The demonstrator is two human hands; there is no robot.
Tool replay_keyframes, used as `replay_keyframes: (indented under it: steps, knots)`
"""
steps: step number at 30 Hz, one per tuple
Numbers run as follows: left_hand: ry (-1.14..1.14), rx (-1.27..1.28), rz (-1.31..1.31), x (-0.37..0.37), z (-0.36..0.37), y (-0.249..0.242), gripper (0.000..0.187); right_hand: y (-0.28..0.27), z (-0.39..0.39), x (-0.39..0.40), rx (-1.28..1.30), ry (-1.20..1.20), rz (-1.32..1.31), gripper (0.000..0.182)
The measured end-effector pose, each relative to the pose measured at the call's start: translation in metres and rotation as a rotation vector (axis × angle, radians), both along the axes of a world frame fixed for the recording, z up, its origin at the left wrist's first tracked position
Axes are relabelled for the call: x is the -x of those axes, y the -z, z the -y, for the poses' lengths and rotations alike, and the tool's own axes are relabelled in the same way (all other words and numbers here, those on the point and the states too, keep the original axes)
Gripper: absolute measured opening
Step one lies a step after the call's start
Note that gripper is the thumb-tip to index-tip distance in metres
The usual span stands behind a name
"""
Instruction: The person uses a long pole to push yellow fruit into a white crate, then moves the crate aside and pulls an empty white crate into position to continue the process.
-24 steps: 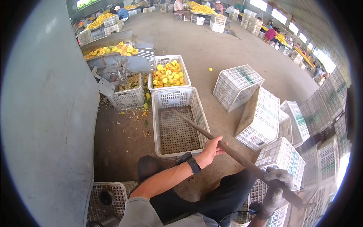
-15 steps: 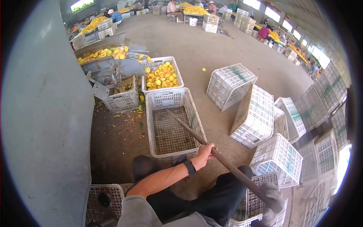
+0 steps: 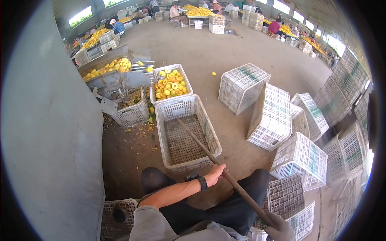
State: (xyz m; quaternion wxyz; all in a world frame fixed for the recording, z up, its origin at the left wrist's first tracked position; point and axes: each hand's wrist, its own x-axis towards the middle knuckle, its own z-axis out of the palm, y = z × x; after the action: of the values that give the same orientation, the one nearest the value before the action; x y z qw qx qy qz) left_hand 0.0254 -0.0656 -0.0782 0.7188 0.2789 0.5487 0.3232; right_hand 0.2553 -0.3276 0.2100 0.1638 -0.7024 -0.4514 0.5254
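My left hand [image 3: 216, 173], with a black band on its wrist, is closed around the middle of a long wooden stick [image 3: 201, 147]. At the lower right, my right hand [image 3: 279, 228] in a greyish glove grips the stick's near end. The stick slants away to the left, its far tip inside a white plastic crate [image 3: 217, 147] with nothing else visible in it. Touching that crate's far side is another crate [image 3: 189, 76] of yellow-orange halved fruit [image 3: 170, 85]. Beyond it, a metal chute [image 3: 134, 81] carries more fruit beside a rack of bars [image 3: 141, 67].
A grey metal panel [image 3: 52, 128] fills the left side. White crates [image 3: 271, 116] lie tipped on the right, with stacks behind. A crate of small debris [image 3: 132, 114] stands under the chute. One fruit [image 3: 213, 74] lies on the floor. People sit at fruit-covered tables [image 3: 199, 12] far back.
My right hand has shifted down and slightly left with the stick's near end, and the stick now looks steeper. Fruit on the chute and bars has changed position. The view has tilted slightly.
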Motion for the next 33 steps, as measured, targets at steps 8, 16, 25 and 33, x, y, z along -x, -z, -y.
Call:
replay_keyframes:
  steps: [8, 16, 25, 33]
  knots:
    - [0.057, 0.024, 0.081, -0.011, 0.015, 0.045, 0.029, 0.037, 0.024, -0.005, -0.108, -0.079, 0.220, 0.055]
    - [0.054, -0.080, 0.011, -0.006, 0.021, 0.048, 0.028, 0.055, 0.025, 0.018, -0.129, 0.107, 0.087, 0.051]
    - [0.111, -0.065, -0.002, 0.011, 0.022, 0.044, 0.027, 0.049, 0.031, 0.027, -0.162, 0.042, 0.177, 0.046]
    - [0.113, -0.091, 0.008, 0.013, 0.023, 0.039, 0.024, 0.029, 0.024, 0.029, -0.210, -0.053, 0.290, 0.043]
